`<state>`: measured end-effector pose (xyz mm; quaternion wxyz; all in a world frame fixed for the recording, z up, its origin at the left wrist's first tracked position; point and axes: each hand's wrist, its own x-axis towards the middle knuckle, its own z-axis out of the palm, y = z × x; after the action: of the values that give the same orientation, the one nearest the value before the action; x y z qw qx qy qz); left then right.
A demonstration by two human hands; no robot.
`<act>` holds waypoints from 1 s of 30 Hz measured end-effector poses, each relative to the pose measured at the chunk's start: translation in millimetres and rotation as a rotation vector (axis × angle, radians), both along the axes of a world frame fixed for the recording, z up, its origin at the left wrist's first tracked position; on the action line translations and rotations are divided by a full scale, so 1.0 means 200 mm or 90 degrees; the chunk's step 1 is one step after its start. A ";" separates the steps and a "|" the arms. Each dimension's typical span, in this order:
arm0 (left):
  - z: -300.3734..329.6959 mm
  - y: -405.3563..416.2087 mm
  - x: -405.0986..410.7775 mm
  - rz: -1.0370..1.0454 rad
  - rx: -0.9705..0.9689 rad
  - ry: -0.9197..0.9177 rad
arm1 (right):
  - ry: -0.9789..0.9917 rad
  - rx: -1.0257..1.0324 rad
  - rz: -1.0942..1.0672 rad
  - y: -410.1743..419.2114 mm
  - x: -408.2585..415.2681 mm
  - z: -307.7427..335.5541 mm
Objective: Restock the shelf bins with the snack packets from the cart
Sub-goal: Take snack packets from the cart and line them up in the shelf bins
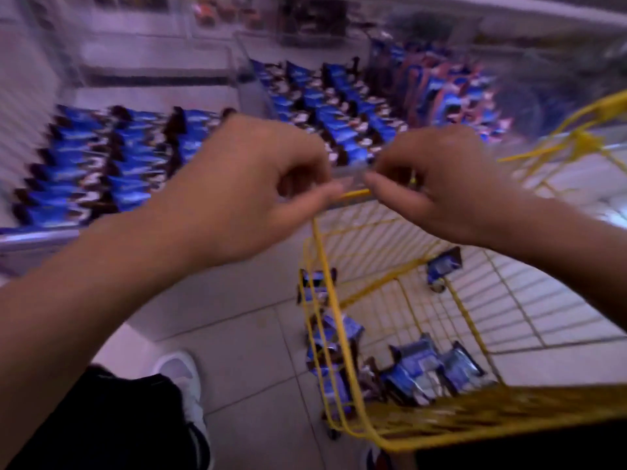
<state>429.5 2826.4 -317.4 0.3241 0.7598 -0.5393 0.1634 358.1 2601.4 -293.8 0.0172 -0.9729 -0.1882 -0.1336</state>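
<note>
Blue snack packets lie loose on the bottom of the yellow wire cart at the lower right. Rows of the same blue packets fill the left shelf bin and the middle bin. My left hand and my right hand hover close together over the cart's far rim, just in front of the bins. Their fingers are loosely curled with the tips nearly meeting. No packet shows in either hand. The whole view is blurred by motion.
A third bin at the right holds blue and pink packets. Higher shelves with darker goods run along the top. The tiled floor lies between the shelf and the cart, with my white shoe on it.
</note>
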 end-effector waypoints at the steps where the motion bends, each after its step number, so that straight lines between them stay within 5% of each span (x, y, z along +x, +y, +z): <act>1: -0.02 -0.15 -0.05 -0.069 0.056 -0.015 | 0.096 -0.006 -0.087 -0.17 -0.06 -0.07; 5: -0.24 -0.75 -0.19 -0.079 0.604 -0.038 | 0.546 -0.232 -0.346 -0.62 -0.12 -0.38; 8: -0.50 -0.97 -0.21 -0.015 0.896 -0.113 | 0.555 -0.372 -0.319 -0.78 -0.11 -0.58; 13: -0.79 -0.94 -0.06 0.147 0.780 0.042 | 0.512 -0.567 -0.286 -0.80 -0.10 -0.81; 15: -0.84 -0.94 0.01 0.157 0.758 0.009 | 0.476 -0.610 -0.253 -0.82 -0.10 -0.86; 19: -0.84 -1.03 -0.02 0.009 0.930 -0.178 | 0.472 -0.585 -0.199 -0.82 -0.05 -0.79; 23: -0.82 -1.03 -0.04 -0.065 1.056 -0.301 | 0.960 -0.153 -0.320 -0.76 -0.01 -0.70; 25: -0.82 -1.02 -0.04 -0.056 1.098 -0.323 | 1.125 -0.159 -0.309 -0.71 -0.10 -0.73; 27: -0.80 -1.02 -0.04 -0.016 1.123 -0.301 | 1.128 -0.262 -0.258 -0.69 -0.20 -0.80; 30: -0.78 -1.03 -0.07 -0.006 1.142 -0.270 | 1.087 -0.246 -0.250 -0.68 -0.27 -0.86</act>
<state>416.3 2620.6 -474.3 -0.4910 0.6787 -0.5152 -0.1814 303.7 2466.4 -466.7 -0.0359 -0.7415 0.0395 0.6688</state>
